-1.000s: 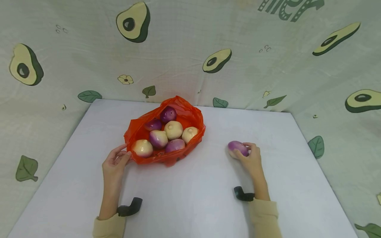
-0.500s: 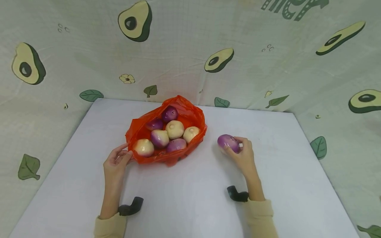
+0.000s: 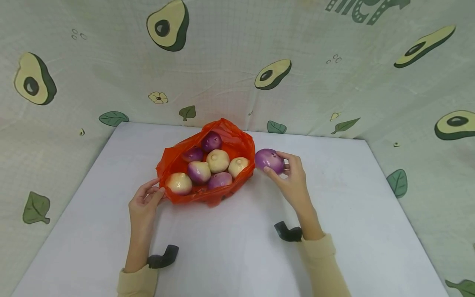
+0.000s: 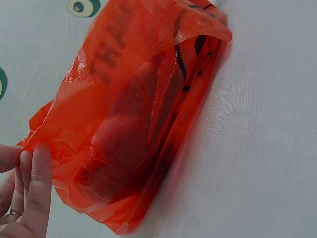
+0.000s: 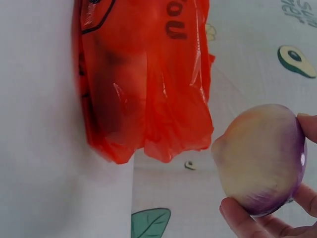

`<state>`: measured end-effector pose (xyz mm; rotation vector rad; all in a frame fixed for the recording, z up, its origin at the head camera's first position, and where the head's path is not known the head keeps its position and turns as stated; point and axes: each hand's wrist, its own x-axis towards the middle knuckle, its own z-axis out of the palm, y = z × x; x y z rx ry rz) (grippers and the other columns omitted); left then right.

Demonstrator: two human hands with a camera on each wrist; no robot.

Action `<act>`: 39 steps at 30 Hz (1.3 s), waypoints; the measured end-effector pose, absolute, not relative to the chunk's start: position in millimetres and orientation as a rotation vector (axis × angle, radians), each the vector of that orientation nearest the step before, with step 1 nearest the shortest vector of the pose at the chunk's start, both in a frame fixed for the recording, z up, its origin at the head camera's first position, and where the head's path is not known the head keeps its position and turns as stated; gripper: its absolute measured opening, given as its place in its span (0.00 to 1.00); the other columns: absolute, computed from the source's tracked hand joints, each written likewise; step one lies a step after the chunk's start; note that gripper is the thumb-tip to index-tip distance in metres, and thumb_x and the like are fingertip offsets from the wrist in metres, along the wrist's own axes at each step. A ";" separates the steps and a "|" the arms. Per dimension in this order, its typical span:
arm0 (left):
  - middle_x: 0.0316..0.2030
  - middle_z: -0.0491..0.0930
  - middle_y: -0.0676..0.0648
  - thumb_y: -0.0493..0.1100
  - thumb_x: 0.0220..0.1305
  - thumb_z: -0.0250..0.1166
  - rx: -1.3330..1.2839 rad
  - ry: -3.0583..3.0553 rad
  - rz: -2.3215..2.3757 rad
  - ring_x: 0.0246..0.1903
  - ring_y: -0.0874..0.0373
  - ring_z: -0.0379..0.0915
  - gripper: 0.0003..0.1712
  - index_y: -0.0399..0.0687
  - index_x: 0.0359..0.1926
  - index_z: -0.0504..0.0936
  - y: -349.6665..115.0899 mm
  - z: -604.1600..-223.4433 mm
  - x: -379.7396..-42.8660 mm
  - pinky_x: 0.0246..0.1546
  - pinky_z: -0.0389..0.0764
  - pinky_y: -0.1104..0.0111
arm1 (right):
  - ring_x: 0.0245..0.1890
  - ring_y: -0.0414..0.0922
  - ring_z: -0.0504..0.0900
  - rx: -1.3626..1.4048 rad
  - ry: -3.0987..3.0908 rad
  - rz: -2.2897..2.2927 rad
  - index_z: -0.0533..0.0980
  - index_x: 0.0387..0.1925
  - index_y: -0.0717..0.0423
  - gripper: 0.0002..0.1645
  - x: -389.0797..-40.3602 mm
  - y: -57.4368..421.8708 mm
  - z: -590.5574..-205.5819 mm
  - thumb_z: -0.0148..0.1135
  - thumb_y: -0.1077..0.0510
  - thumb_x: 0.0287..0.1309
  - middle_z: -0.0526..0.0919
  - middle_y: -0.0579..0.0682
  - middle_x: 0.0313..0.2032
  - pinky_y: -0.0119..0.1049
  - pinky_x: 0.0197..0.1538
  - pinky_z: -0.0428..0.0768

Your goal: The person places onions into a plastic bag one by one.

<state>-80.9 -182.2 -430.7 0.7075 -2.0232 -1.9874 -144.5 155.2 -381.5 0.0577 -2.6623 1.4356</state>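
Observation:
A red-orange plastic bag (image 3: pixel 237 142) lies with its mouth wide toward the head camera, several purple and cream onions (image 3: pixel 218 161) inside it. At the bag's left rim, my left hand (image 3: pixel 144 202) pinches the thin plastic between thumb and fingers, as the left wrist view also shows on the bag (image 4: pixel 114 129). My right hand (image 3: pixel 295 181) holds one more onion (image 3: pixel 269 160) by its sides, raised right beside the bag's right rim. In the right wrist view, this onion (image 5: pixel 262 158) shows its cream side with a small nub, purple toward the fingers.
The bag stands on a white table (image 3: pixel 222 247) near its back edge. Behind and at both sides hangs a pale cloth (image 3: pixel 222 62) printed with avocados and leaves. Each wrist bears a black camera mount (image 3: pixel 288 232).
My right hand has carried the onion left and upward from the table's right side to the bag's right rim. The left hand keeps its grip on the bag.

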 end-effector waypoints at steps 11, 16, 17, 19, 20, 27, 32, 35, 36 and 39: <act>0.36 0.73 0.51 0.46 0.60 0.63 0.711 -2.020 -1.992 0.33 0.66 0.77 0.22 0.49 0.55 0.76 -183.0 -432.5 -81.2 0.38 0.78 0.82 | 0.55 0.49 0.70 0.270 -2.708 1.422 0.65 0.60 0.53 0.36 -168.9 120.5 -371.7 0.65 0.45 0.53 0.66 0.54 0.58 0.47 0.57 0.76; 0.35 0.74 0.51 0.46 0.60 0.63 0.698 -2.012 -1.992 0.32 0.66 0.78 0.22 0.48 0.55 0.76 -183.0 -433.3 -81.8 0.39 0.79 0.81 | 0.55 0.50 0.70 0.343 -2.776 1.355 0.66 0.60 0.54 0.35 -180.1 105.8 -369.9 0.64 0.44 0.54 0.67 0.55 0.57 0.46 0.56 0.77; 0.35 0.74 0.51 0.45 0.60 0.63 0.696 -2.010 -1.991 0.32 0.66 0.78 0.22 0.48 0.55 0.76 -183.1 -433.4 -82.0 0.39 0.79 0.81 | 0.55 0.50 0.70 0.350 -2.793 1.336 0.66 0.60 0.53 0.35 -182.2 102.6 -369.6 0.63 0.43 0.54 0.67 0.55 0.57 0.45 0.57 0.77; 0.35 0.74 0.51 0.45 0.60 0.63 0.697 -2.003 -1.995 0.32 0.66 0.78 0.21 0.48 0.55 0.76 -183.2 -433.4 -82.3 0.39 0.79 0.81 | 0.55 0.50 0.70 0.362 -2.820 1.311 0.66 0.60 0.53 0.35 -186.4 96.6 -369.0 0.62 0.41 0.54 0.68 0.54 0.57 0.46 0.57 0.76; 0.35 0.74 0.51 0.45 0.60 0.63 0.699 -2.004 -1.994 0.32 0.66 0.78 0.21 0.48 0.55 0.76 -183.3 -433.4 -82.3 0.39 0.79 0.81 | 0.56 0.50 0.70 0.367 -2.831 1.295 0.66 0.60 0.52 0.35 -188.3 93.6 -368.8 0.62 0.41 0.55 0.68 0.54 0.57 0.46 0.58 0.75; 0.36 0.73 0.51 0.46 0.60 0.63 0.716 -2.022 -1.987 0.33 0.67 0.77 0.22 0.49 0.56 0.75 -183.9 -432.7 -81.3 0.38 0.78 0.82 | 0.55 0.51 0.72 0.375 -2.906 1.200 0.66 0.60 0.52 0.36 -198.9 71.7 -370.5 0.59 0.38 0.55 0.68 0.55 0.57 0.47 0.59 0.74; 0.36 0.74 0.50 0.46 0.60 0.63 0.709 -2.007 -1.991 0.32 0.66 0.77 0.22 0.48 0.55 0.76 -183.5 -432.5 -81.1 0.38 0.79 0.81 | 0.51 0.53 0.75 0.331 -2.929 1.062 0.66 0.58 0.55 0.35 -206.7 58.2 -375.2 0.59 0.38 0.56 0.70 0.58 0.54 0.46 0.57 0.77; 0.36 0.74 0.51 0.46 0.60 0.64 0.707 -1.999 -1.999 0.32 0.66 0.77 0.22 0.47 0.56 0.75 -183.6 -433.1 -81.0 0.38 0.79 0.81 | 0.49 0.54 0.75 0.300 -2.939 0.956 0.66 0.57 0.56 0.34 -210.1 52.7 -376.5 0.58 0.38 0.57 0.70 0.60 0.52 0.48 0.54 0.78; 0.36 0.74 0.51 0.45 0.60 0.64 0.706 -1.998 -2.000 0.32 0.66 0.77 0.22 0.47 0.56 0.75 -183.6 -433.2 -81.2 0.38 0.79 0.81 | 0.49 0.54 0.75 0.295 -2.947 0.929 0.66 0.57 0.57 0.34 -210.8 51.4 -376.9 0.57 0.38 0.58 0.70 0.60 0.52 0.49 0.53 0.78; 0.36 0.74 0.51 0.45 0.60 0.63 0.703 -1.994 -2.000 0.32 0.66 0.77 0.22 0.47 0.56 0.75 -183.2 -433.1 -81.3 0.38 0.79 0.81 | 0.51 0.55 0.72 0.290 -2.992 0.855 0.65 0.57 0.57 0.33 -211.9 48.6 -378.4 0.53 0.39 0.61 0.70 0.61 0.52 0.51 0.53 0.78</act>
